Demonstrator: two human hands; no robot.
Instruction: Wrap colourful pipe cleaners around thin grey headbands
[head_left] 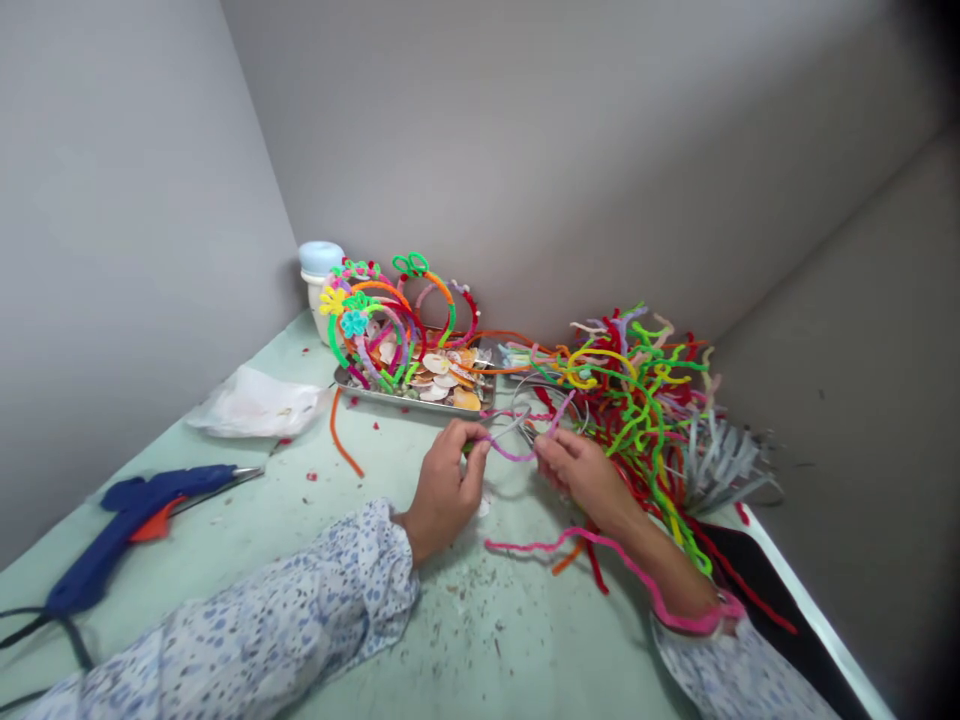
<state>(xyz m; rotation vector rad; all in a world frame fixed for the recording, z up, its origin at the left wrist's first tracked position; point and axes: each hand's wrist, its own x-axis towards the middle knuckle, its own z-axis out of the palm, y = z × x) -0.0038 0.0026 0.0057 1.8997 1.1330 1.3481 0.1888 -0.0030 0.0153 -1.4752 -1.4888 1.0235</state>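
My left hand [448, 485] is closed in a pinch on one part of a lilac pipe cleaner [512, 456], with a bit of green showing at the fingertips. My right hand [583, 478] pinches the same pipe cleaner farther along, its loose end pointing up past the fingers. Between the hands it sags in a shallow curve. Thin grey metal hoops [517, 384] show just behind the fingers; whether either hand grips one I cannot tell. A pink pipe cleaner [637, 572] lies across my right forearm and wrist.
A tray [405, 402] of shells bears several decorated headbands [375, 330], beside a white jar [319, 290]. Tangled pipe cleaners [645, 390] and grey bands [724, 460] heap at right. At left lie a blue glue gun [135, 515] with its cord and a plastic bag [259, 403].
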